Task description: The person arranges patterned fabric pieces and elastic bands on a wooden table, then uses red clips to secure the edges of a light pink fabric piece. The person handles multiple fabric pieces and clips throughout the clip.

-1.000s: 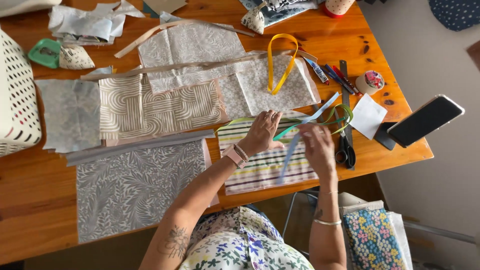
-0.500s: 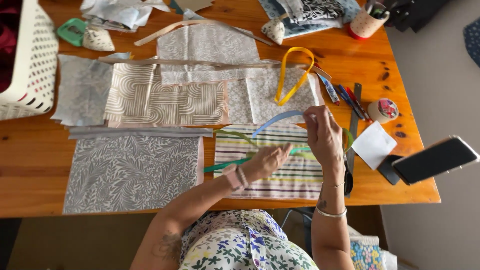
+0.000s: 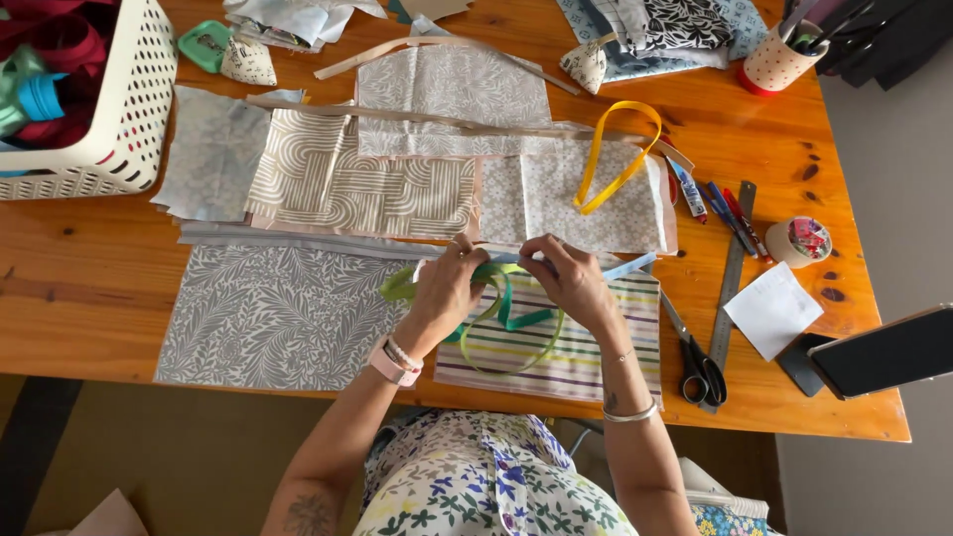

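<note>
Both hands met over the striped cloth (image 3: 586, 347) at the near edge of the wooden surface (image 3: 89, 298). The left hand (image 3: 447, 293) and right hand (image 3: 571, 283) each had a grip pinched shut on the green ribbon (image 3: 501, 308). It looked light, soft and floppy, best held by its ends. A white paper square (image 3: 772, 310) lay to the right.

Head view, looking down on my wooden worktop (image 3: 89, 298). My left hand (image 3: 445, 290) and right hand (image 3: 573, 283) meet over a striped cloth (image 3: 586, 347), both pinching looped ribbons (image 3: 506, 318) of green and pale blue. A grey leaf-print cloth (image 3: 268, 313) lies just left of it. Scissors (image 3: 695, 362) and a ruler (image 3: 733, 273) lie to the right, near a yellow ribbon loop (image 3: 615, 154). A white basket (image 3: 119, 119) stands at far left.
</note>
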